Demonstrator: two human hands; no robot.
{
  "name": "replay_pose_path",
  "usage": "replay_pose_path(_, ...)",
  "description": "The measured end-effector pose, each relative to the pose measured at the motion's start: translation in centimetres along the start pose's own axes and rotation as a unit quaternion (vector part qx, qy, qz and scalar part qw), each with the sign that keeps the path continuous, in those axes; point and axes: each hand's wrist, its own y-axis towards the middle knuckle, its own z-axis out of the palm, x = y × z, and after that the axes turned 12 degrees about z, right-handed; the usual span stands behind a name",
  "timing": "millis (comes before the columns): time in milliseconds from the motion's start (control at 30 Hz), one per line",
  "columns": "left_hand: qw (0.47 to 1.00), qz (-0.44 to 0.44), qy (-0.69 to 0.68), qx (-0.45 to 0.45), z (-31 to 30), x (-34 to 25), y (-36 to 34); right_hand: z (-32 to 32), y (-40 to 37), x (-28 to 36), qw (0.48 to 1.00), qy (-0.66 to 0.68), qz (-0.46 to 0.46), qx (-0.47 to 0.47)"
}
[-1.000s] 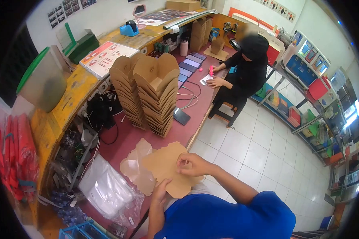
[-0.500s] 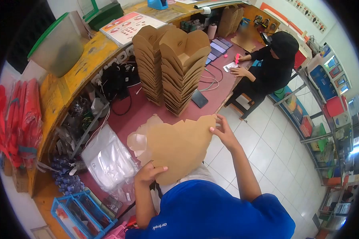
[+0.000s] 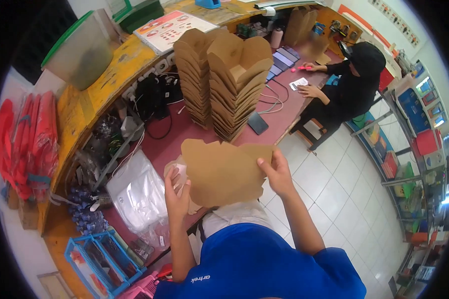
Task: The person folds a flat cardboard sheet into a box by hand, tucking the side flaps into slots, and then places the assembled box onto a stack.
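Observation:
A flat, unfolded brown cardboard box blank (image 3: 224,174) is held up in front of me, over the table's front edge. My right hand (image 3: 278,174) pinches its right edge, thumb on top. At the blank's left edge is my left hand (image 3: 177,197), palm up with thumb and fingers apart. Whether its fingertips touch the blank is hard to tell. Below and left of the blank, more pale and brown sheet edges (image 3: 170,172) show partly. Two tall nested stacks of folded brown cardboard boxes (image 3: 239,89) stand just beyond it on the table.
A plastic-wrapped white pack (image 3: 139,194) lies left on the reddish table (image 3: 157,149). A blue basket (image 3: 105,264) sits at lower left. A dark phone (image 3: 257,123) and cables lie right of the stacks. At the far right end sits another person (image 3: 356,84), hands over a white paper.
My left hand has let go of the blank's lower edge and moved up to its left side, opening. The blank has turned and levelled, while my right hand keeps its right edge.

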Motion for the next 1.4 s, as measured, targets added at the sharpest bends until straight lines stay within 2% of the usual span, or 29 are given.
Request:
replay_pose_path(67,0.999,0.022,0.027,-0.039,0.2,-0.8,-0.5,2.3,-2.2,0.8,0.994,-0.11,-0.024,-0.002)
replay_pose_path(133,0.961,-0.107,-0.223,-0.125,0.2,-0.9,-1.3,5.2,-3.7,2.2,0.934,-0.226,-0.257,0.102)
replay_pose_path(167,0.94,-0.095,-0.305,-0.119,0.2,-1.4,-1.4,6.3,-4.3,3.0,0.934,-0.216,-0.257,0.123)
replay_pose_path(200,0.941,-0.093,-0.294,-0.139,-0.9,-1.8,-1.4,7.3,-4.9,3.8,0.884,-0.296,-0.323,0.159)
replay_pose_path(233,0.889,-0.088,-0.428,-0.137,-2.0,-2.3,-1.3,8.1,-5.2,3.8,0.823,-0.37,-0.388,0.189)
replay_pose_path(267,0.818,-0.076,-0.555,-0.129,-2.9,-2.4,-1.4,8.5,-5.0,3.4,0.824,-0.36,-0.389,0.202)
replay_pose_path(333,0.813,-0.066,-0.558,-0.149,-5.0,-1.0,-1.5,8.2,-4.3,2.9,0.808,-0.383,-0.408,0.183)
replay_pose_path(367,0.785,-0.057,-0.603,-0.135,-5.7,-0.8,-1.5,8.0,-4.2,2.6,0.808,-0.38,-0.41,0.188)
replay_pose_path(400,0.753,-0.046,-0.647,-0.115,-6.2,-0.8,-1.3,7.7,-4.1,2.4,0.803,-0.396,-0.403,0.191)
replay_pose_path(433,0.752,-0.042,-0.648,-0.114,-6.6,-0.8,-1.3,7.3,-4.0,2.3,0.797,-0.413,-0.396,0.192)
replay_pose_path(467,0.774,-0.049,-0.621,-0.112,-6.9,-1.4,-1.5,6.7,-3.9,2.2,0.795,-0.414,-0.4,0.191)
replay_pose_path(533,0.794,-0.049,-0.596,-0.111,-7.8,-1.1,-1.8,5.7,-3.2,2.0,0.838,-0.37,-0.358,0.18)
replay_pose_path(600,0.892,0.004,-0.441,-0.094,-9.0,0.7,-2.5,4.5,-2.6,1.4,0.841,-0.375,-0.349,0.175)
replay_pose_path(633,0.892,0.004,-0.442,-0.097,-9.7,1.3,-2.8,4.0,-2.5,1.3,0.846,-0.379,-0.337,0.167)
replay_pose_path(700,0.904,0.003,-0.425,-0.034,-10.3,1.4,-2.4,3.5,-2.1,1.5,0.844,-0.376,-0.347,0.16)
replay_pose_path(733,0.904,0.005,-0.426,-0.031,-10.2,1.5,-2.2,3.3,-1.9,1.5,0.844,-0.372,-0.355,0.15)
replay_pose_path(800,0.948,-0.103,-0.298,-0.039,-9.7,0.7,-1.9,2.9,-1.7,1.3,0.866,-0.35,-0.329,0.14)
replay_pose_path(833,0.949,-0.097,-0.299,-0.028,-9.2,0.4,-1.9,2.6,-1.3,1.3,0.885,-0.327,-0.306,0.127)
replay_pose_path(867,0.947,-0.097,-0.302,-0.042,-8.4,0.2,-1.7,2.0,-0.6,1.1,0.882,-0.329,-0.319,0.108)
replay_pose_path(933,0.945,-0.092,-0.311,-0.041,-7.0,-0.3,-1.0,0.5,0.7,0.0,0.955,-0.177,-0.145,0.187)
replay_pose_path(967,0.944,-0.091,-0.316,-0.032,-6.5,-0.3,-0.9,0.1,1.3,-1.1,0.965,-0.133,-0.097,0.205)
replay_pose_path(1000,0.944,-0.082,-0.32,-0.015,-6.2,0.2,-0.8,0.4,1.3,-0.7,0.966,-0.136,-0.11,0.191)
replay_pose_path(1067,0.939,-0.106,-0.327,0.026,-5.5,1.6,-0.7,1.9,1.1,0.3,0.995,-0.014,-0.018,0.1)
replay_pose_path(1133,0.946,-0.099,-0.304,0.062,-4.7,3.1,-0.6,1.8,1.3,0.4,0.995,-0.025,-0.026,0.089)
replay_pose_path(1200,0.951,-0.091,-0.279,0.093,-4.3,3.4,-0.7,1.1,2.4,-1.1,0.965,-0.248,-0.085,-0.026)
replay_pose_path(1267,0.945,-0.128,-0.282,0.102,-4.1,3.0,-0.5,-0.4,3.2,-2.0,0.974,-0.218,-0.063,-0.008)
replay_pose_path(1300,0.943,-0.131,-0.283,0.115,-4.1,3.2,-0.6,-1.3,3.2,-2.4,0.982,-0.187,-0.039,0.012)
replay_pose_path(1333,0.944,-0.119,-0.286,0.11,-4.2,3.6,-0.7,-1.9,3.1,-3.1,0.982,-0.184,-0.035,-0.007)
replay_pose_path(1400,0.941,-0.123,-0.289,0.127,-3.8,4.0,-0.7,-2.5,2.5,-3.8,0.988,-0.131,0.034,0.081)
